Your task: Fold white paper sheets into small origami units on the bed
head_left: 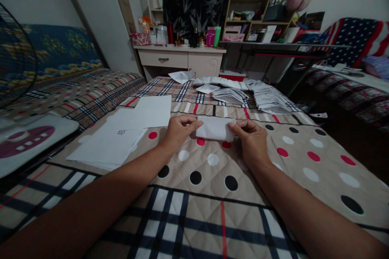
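A small folded sheet of white paper [215,128] is held up between both hands, just over the spotted bedspread. My left hand [180,130] pinches its left edge between thumb and fingers. At the right edge, my right hand [253,137] grips it the same way. To the left lies a stack of loose white sheets [103,145], the top one bearing a small dark drawing. Another sheet [154,110] overlaps that stack at its upper right.
Beyond the hands stand rows of folded white papers [269,97], with a folded paper piece [181,76] farther left. A white board with a purple oval [33,141] sits at left, near a fan [15,52]. A white dresser [179,58] closes off the far end.
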Tool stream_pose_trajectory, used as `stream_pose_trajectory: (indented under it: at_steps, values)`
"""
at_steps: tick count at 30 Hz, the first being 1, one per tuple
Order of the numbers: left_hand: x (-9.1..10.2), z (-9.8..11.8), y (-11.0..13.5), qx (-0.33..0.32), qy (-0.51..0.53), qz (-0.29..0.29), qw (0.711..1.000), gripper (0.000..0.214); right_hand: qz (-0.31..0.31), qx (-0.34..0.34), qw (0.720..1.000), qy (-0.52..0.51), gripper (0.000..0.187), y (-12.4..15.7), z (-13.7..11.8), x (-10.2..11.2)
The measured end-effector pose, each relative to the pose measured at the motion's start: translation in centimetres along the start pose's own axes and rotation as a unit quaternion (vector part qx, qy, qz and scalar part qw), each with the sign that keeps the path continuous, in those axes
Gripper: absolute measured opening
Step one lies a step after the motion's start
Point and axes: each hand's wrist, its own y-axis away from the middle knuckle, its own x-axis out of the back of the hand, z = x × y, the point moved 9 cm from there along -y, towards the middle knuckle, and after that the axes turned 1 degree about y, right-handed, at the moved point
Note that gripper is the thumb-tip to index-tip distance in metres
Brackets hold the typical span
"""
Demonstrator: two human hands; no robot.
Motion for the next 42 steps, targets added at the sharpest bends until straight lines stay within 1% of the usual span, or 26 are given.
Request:
stream_pose_trajectory:
  at_steps: [6, 11, 20, 26, 42]
  values:
    - [-0.32, 0.09, 0.13, -0.003, 0.025, -0.019, 1.000, 0.023, 0.011, 0.015, 1.000, 0.005, 0.025, 0.16, -0.38, 0.13]
    - [-0.02, -0.09, 0.05, -0.004, 0.027, -0.005, 1.000, 0.025, 0.011, 0.017, 1.000, 0.014, 0.024, 0.22, -0.59, 0.13]
    - [0.40, -0.15, 0.04, -0.003, 0.023, 0.022, 0.999, 0.018, 0.013, 0.015, 0.999, 0.025, 0.023, 0.14, -0.43, 0.26]
    - [0.18, 0.44, 0.25, -0.003, 0.025, 0.019, 0.999, 0.016, 0.011, 0.020, 0.999, 0.028, 0.023, 0.21, -0.56, 0.14]
    - [0.25, 0.35, 0.08, -0.010, 0.012, 0.021, 1.000, 0.016, 0.021, 0.021, 0.999, 0.029, 0.024, 0.40, -0.84, 0.23]
